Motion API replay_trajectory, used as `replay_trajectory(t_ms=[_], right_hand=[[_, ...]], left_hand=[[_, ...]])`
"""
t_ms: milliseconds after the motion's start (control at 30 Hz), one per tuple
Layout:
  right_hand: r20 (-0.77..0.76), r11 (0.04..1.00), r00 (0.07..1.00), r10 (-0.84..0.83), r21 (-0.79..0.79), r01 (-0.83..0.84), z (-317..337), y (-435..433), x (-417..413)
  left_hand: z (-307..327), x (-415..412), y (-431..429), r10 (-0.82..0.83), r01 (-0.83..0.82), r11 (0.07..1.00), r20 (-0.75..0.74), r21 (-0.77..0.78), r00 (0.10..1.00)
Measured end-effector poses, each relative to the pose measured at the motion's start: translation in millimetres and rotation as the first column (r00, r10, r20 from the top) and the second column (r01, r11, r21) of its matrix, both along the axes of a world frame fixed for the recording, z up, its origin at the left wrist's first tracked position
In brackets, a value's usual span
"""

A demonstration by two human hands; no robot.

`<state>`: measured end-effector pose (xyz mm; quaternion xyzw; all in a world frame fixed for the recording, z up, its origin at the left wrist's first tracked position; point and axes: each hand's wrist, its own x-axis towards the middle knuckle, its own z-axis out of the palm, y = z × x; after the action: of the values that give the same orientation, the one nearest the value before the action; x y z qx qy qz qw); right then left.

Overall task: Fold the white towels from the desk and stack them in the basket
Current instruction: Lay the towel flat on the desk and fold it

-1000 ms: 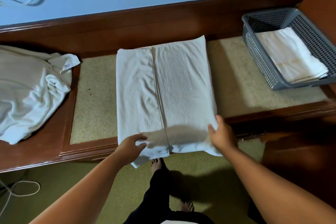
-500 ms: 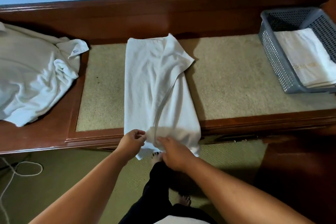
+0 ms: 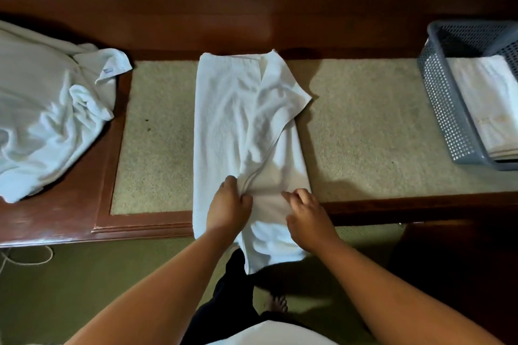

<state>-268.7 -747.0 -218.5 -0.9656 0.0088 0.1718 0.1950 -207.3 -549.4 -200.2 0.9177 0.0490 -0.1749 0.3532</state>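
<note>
Head view. Fingers (image 3: pixel 244 199) of the left hand (image 3: pixel 227 209) are curled tight, gripping a bunched ridge of the white towel (image 3: pixel 229 109) at its near end. The right hand (image 3: pixel 307 217) sits just beside it on the same towel, its fingers (image 3: pixel 297 194) bent with the knuckles raised. Whether they pinch the cloth or only press on it cannot be told.

The towel lies lengthwise on the beige inlay (image 3: pixel 364 134) of the wooden desk (image 3: pixel 56 221). It is folded into a narrow strip with the right-hand layer drawn over the left. One corner of that layer juts out to the right near the far end. The near end hangs over the desk's front edge.

A grey perforated basket (image 3: pixel 440 109) stands at the right end of the desk, well apart from the hands. It holds a folded towel (image 3: pixel 487 103) lying flat.

A loose heap of white towels (image 3: pixel 42 109) lies at the left end, partly on the wood.

A pale cord (image 3: pixel 26 259) lies on the carpet below the desk.
</note>
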Motion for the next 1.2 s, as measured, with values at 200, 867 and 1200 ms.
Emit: replay_trajectory(t_ms=[200, 867, 1200], right_hand=[[-0.073, 0.997, 0.996, -0.043, -0.068, 0.038, 3.5, 15.8, 13.2], [-0.096, 0.996, 0.994, -0.049, -0.075, 0.042, 6.6, 29.0, 103.9], [0.088, 0.978, 0.996, 0.015, -0.209, 0.004, -24.1, 2.9, 199.5]], left_hand=[[-2.0, 24.9, 24.2, 0.027, 0.022, 0.985, -0.276, 0.171, 0.961], [-13.6, 95.2, 4.2, -0.455, 0.467, 0.851, -0.107, 0.240, 0.884], [-24.4, 159.7, -19.2, 0.369, -0.414, 0.863, -0.201, -0.289, 0.908]])
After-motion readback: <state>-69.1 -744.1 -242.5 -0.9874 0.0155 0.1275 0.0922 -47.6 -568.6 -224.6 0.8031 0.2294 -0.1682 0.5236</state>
